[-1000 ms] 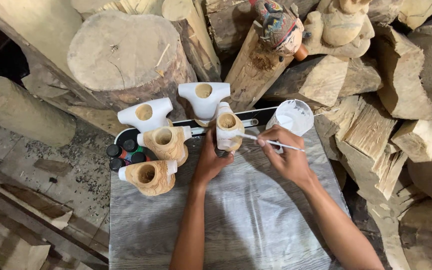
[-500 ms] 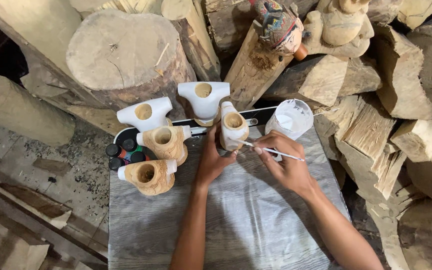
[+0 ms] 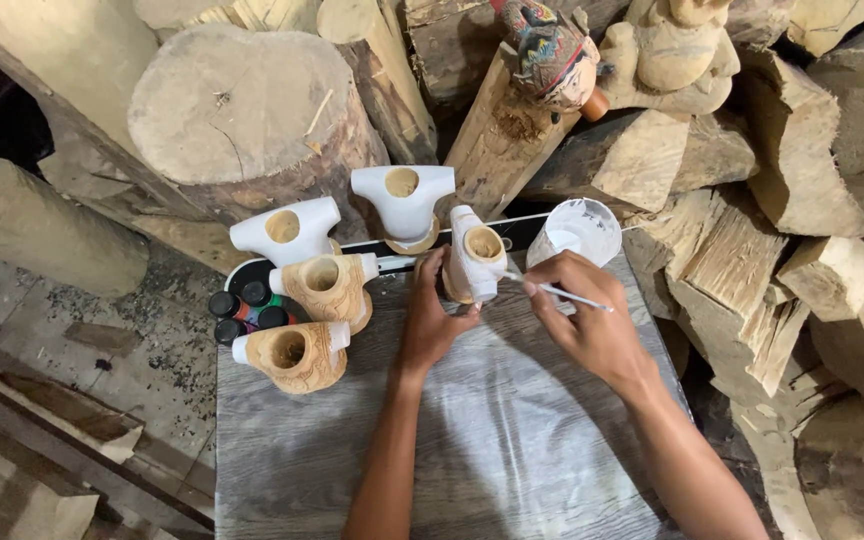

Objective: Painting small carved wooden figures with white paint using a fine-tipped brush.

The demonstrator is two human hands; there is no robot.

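My left hand (image 3: 430, 322) grips the carving (image 3: 475, 266); my right hand (image 3: 585, 322), pinching the brush (image 3: 564, 293), has come back from the paint cup (image 3: 580, 230) to its right side

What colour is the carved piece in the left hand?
Mostly white paint with bare tan wood showing on the carved piece, seen in the head view.

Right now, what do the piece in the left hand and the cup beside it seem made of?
The carved piece in the left hand looks like pale wood, part coated in matt white paint; bare grain shows at its hollow. The cup seems thin plastic, smeared white inside, though that is uncertain.
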